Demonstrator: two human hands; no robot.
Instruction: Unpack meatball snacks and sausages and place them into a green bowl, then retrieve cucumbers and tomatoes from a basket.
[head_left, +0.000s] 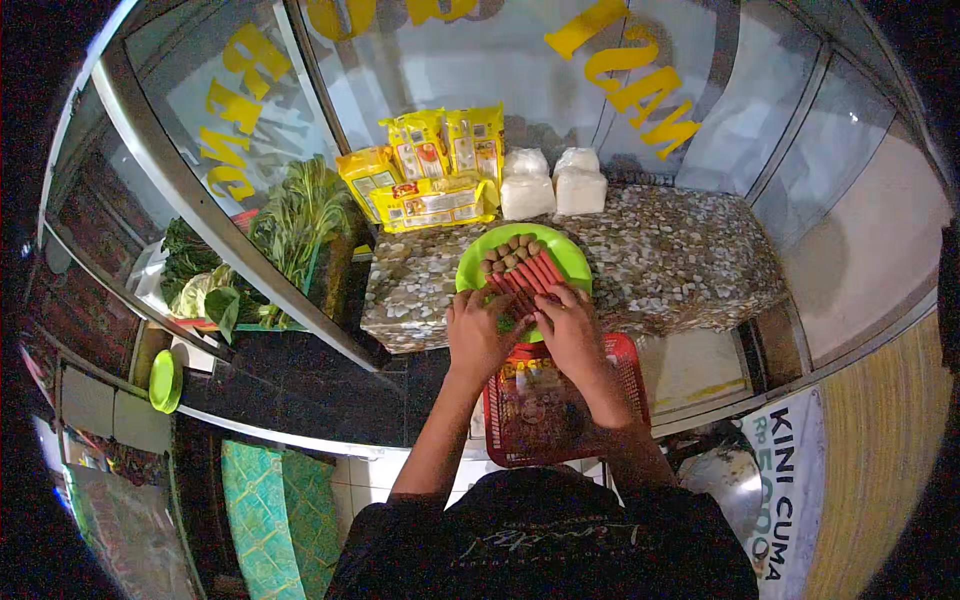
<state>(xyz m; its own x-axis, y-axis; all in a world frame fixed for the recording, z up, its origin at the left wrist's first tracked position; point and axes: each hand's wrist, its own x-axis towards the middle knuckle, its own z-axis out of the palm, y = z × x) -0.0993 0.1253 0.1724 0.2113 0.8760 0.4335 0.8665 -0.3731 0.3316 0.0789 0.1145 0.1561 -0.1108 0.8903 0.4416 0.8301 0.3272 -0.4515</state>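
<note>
A lime-green plate sits at the near edge of a pebble-patterned shelf. Several brown meatballs are grouped on its far half. Beside them several red sausages lie side by side, slanting toward me. My left hand is over the plate's near left side, fingers bent at the sausages. From the right, my right hand reaches over the sausages' near ends, its fingers touching them. Both thumbs nearly meet over the plate's near side. My hands hide the lower sausages and whatever lies under the fingertips.
Below my hands stands a red plastic basket with packaged goods. Yellow noodle packets and white wrapped blocks stand behind the plate. Leafy greens lie left, beyond a metal frame post. Lettered glass panes enclose the shelf.
</note>
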